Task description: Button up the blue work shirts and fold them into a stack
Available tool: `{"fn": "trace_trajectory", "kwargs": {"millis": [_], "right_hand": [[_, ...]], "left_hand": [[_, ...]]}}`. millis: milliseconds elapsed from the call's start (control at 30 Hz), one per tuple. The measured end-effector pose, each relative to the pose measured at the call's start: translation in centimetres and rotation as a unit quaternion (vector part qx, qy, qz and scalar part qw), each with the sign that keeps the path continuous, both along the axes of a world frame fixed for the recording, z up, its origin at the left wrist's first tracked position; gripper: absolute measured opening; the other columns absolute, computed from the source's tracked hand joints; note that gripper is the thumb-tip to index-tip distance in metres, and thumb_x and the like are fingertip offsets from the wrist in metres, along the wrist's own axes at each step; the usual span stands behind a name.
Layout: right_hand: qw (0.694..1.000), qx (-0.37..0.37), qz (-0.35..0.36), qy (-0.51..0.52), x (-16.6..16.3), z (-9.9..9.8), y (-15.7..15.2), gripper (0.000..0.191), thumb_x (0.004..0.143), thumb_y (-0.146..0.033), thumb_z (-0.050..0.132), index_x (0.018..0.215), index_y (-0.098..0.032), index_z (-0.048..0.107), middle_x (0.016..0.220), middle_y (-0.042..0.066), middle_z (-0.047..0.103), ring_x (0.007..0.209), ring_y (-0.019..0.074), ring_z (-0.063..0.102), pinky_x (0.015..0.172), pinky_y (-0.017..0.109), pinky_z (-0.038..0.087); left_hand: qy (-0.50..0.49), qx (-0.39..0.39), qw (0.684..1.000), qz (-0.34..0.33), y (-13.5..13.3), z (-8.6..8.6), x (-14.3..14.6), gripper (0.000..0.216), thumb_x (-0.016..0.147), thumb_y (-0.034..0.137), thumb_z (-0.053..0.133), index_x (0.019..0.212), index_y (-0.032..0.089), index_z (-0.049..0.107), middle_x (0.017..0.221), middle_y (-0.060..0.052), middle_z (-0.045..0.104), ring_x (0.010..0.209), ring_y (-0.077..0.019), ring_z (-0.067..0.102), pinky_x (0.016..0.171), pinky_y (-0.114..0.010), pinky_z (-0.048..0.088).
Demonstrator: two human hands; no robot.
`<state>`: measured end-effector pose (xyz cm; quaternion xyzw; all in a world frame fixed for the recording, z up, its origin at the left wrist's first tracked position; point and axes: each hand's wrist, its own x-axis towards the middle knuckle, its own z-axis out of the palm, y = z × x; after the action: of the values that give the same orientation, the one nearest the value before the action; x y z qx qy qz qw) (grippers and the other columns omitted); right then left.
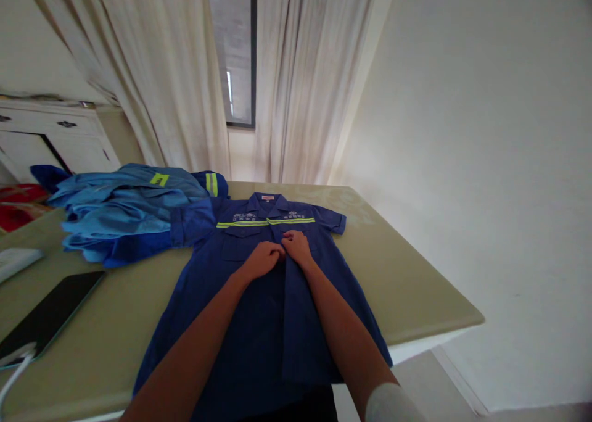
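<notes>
A dark blue short-sleeved work shirt [250, 286] lies front side up before me, its collar at the far end and its hem over the near table edge. A yellow-green reflective stripe crosses its chest below white lettering. My left hand [264, 258] is closed on the front placket at mid-chest, fingers curled. Just right of it my right hand [297, 247] pinches the same front edge, a little higher up. The two hands almost touch. Below them the front panels hang apart at the opening. Any button between the fingers is hidden.
A heap of light and dark blue clothes [124, 200] lies at the back left, touching the shirt's left sleeve. Nearer left are a black tablet [50, 311] with a white cable [18, 372] and a white box-like object [18, 263]. The table's right edge [430, 274] runs near a wall.
</notes>
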<state>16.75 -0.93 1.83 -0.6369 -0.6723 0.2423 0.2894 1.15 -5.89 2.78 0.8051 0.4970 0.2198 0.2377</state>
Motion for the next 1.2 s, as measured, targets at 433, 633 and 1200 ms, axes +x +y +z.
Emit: {"fn": "trace_trajectory", "kwargs": {"millis": [433,633,1200], "right_hand": [[0.995,0.021,0.098,0.026,-0.4,-0.3,-0.6,0.015,0.09,-0.021,0.066,0.099,-0.018,0.077,0.089,0.003,0.077,0.082,0.016,0.068,0.076,0.025,0.047],[0.989,0.072,0.089,-0.098,-1.3,0.2,-2.1,0.016,0.092,-0.027,0.066,0.103,-0.019,0.074,0.099,0.007,0.076,0.091,0.0195,0.068,0.08,0.027,0.045],[0.991,0.057,0.12,0.029,-1.5,0.1,-1.9,0.016,0.093,-0.023,0.061,0.086,-0.019,0.075,0.078,0.003,0.075,0.073,0.0156,0.07,0.07,0.023,0.049]], "left_hand": [[0.022,0.076,0.98,0.18,1.2,-2.6,-1.5,0.008,0.095,0.021,0.061,0.102,0.022,0.065,0.107,-0.005,0.069,0.101,-0.0211,0.065,0.088,-0.032,0.05],[0.074,0.149,0.975,0.146,0.7,-2.1,-1.2,0.013,0.096,0.014,0.053,0.097,0.022,0.063,0.104,-0.007,0.067,0.103,-0.0231,0.062,0.092,-0.034,0.048],[0.055,0.153,0.974,0.156,0.9,-2.7,-1.1,0.013,0.099,0.013,0.046,0.1,0.02,0.057,0.102,-0.01,0.068,0.098,-0.0248,0.065,0.086,-0.035,0.05]]}}
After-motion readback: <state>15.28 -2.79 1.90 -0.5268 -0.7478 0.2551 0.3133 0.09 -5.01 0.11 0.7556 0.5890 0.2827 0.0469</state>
